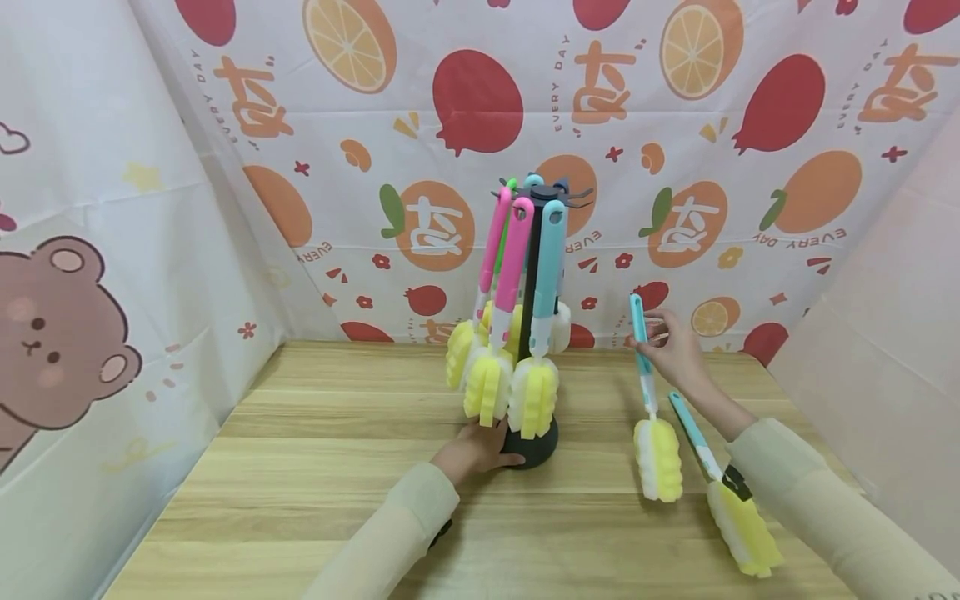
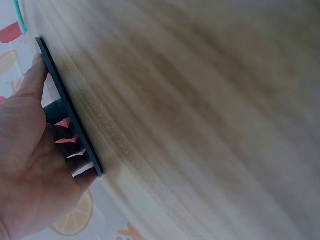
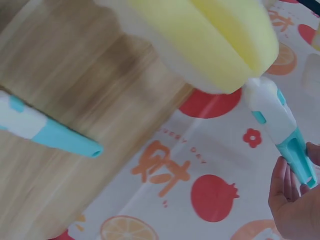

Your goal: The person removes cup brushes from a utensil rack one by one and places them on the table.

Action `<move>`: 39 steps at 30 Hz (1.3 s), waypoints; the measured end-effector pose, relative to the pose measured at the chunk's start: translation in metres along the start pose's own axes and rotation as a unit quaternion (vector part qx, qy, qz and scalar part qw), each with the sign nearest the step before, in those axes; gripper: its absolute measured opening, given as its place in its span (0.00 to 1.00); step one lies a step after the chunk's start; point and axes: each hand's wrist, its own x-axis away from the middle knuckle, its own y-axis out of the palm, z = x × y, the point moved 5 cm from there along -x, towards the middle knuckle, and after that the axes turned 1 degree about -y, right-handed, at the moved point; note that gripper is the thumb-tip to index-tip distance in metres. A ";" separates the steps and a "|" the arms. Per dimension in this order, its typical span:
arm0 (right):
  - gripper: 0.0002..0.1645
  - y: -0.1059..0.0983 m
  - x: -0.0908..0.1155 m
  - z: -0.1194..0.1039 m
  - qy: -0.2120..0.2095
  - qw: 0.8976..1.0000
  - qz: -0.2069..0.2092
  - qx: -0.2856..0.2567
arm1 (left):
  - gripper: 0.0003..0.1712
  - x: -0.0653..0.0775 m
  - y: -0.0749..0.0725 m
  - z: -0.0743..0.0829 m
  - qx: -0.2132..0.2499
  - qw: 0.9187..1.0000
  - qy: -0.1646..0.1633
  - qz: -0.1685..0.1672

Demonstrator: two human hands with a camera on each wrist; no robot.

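Note:
In the head view, my left hand holds the round black base of a display stand. In the left wrist view the thumb lies along the rim of the base and the fingers reach over it beside the post. My right hand pinches the light-blue handle of a sponge bottle brush, which hangs upright with its yellow-and-white head down; the right wrist view shows that sponge head close up. A second blue-handled brush lies on the table beneath the right forearm.
Several brushes hang by their handles from hooks at the stand's top, among them a pink-handled brush and a blue-handled brush. The wooden table is bordered at the back and sides by a printed cloth.

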 end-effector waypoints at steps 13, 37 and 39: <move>0.30 0.015 0.012 0.031 0.061 0.993 -0.088 0.058 | 0.53 -0.001 0.001 -0.001 -0.006 1.000 0.000 0.004; 0.28 0.035 0.030 0.068 0.101 0.971 -0.189 0.110 | 0.52 -0.002 0.002 -0.001 0.012 1.000 0.002 0.003; 0.28 0.036 0.031 0.071 0.108 0.968 -0.195 0.111 | 0.53 -0.002 0.002 -0.001 0.013 1.000 0.001 0.004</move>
